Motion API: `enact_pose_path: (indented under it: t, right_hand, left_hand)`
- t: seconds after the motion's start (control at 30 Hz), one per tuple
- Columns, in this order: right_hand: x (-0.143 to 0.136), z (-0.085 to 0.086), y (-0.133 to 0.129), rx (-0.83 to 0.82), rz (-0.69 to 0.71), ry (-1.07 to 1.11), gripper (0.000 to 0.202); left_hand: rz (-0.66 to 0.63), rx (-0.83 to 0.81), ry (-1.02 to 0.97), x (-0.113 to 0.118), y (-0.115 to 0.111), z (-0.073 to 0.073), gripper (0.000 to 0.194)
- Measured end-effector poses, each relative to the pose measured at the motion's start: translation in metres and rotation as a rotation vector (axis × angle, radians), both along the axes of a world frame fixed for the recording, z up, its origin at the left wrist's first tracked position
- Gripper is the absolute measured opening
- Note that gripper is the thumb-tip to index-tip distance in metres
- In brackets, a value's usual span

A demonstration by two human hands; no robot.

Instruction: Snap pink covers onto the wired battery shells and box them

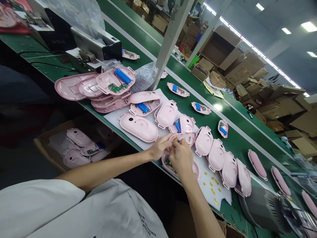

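My left hand (160,146) grips the left end of a pink plastic cover (188,137), which is tilted up with its inner side toward me. A small yellow piece (175,138) shows inside that cover. My right hand (182,158) is closed, its fingertips bent against the cover's inside; whatever they pinch is hidden. Beneath both hands lies an open pink shell (165,162) with a green circuit board, partly covered by my right hand. To the right, several small yellow tape pieces (212,185) are scattered on the white foam sheet (204,195).
Pink shells (139,127) line both sides of my hands. Stacked shells (115,81) with a blue battery stand left, near a grey machine (96,46). More cases ride on the green conveyor (210,122) beyond. A grey fan-like device (264,206) sits right; a carton (47,152) is below left.
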State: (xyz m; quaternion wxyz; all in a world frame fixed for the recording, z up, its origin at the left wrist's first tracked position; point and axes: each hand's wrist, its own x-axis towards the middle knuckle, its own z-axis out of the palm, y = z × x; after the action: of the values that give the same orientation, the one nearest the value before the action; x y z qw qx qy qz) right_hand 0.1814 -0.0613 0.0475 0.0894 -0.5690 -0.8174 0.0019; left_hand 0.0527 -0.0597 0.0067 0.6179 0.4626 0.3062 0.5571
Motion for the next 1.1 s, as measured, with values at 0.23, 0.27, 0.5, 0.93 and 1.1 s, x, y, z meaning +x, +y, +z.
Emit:
enact_pose_path:
  t: [0.23,0.27,0.5,0.93,1.1]
  right_hand:
    - [-0.002,0.0,0.002,0.034,-0.089,0.091,0.014]
    - [0.0,0.001,0.004,0.014,-0.116,0.092,0.015]
    - [0.012,0.002,0.014,-0.178,-0.216,0.221,0.038]
    - [0.092,0.076,-0.019,-0.217,0.2,0.162,0.086]
    - [0.071,0.004,-0.008,-0.397,0.288,0.074,0.124]
  left_hand:
    - [0.002,0.076,-0.039,-0.003,-0.007,0.0,0.046]
    - [0.0,0.074,-0.046,-0.003,-0.007,0.0,0.046]
    - [-0.012,-0.034,-0.059,-0.003,0.002,-0.012,0.05]
    - [-0.215,0.363,0.63,-0.025,0.008,0.01,0.035]
    - [-0.495,0.895,0.831,-0.05,0.024,0.039,0.043]
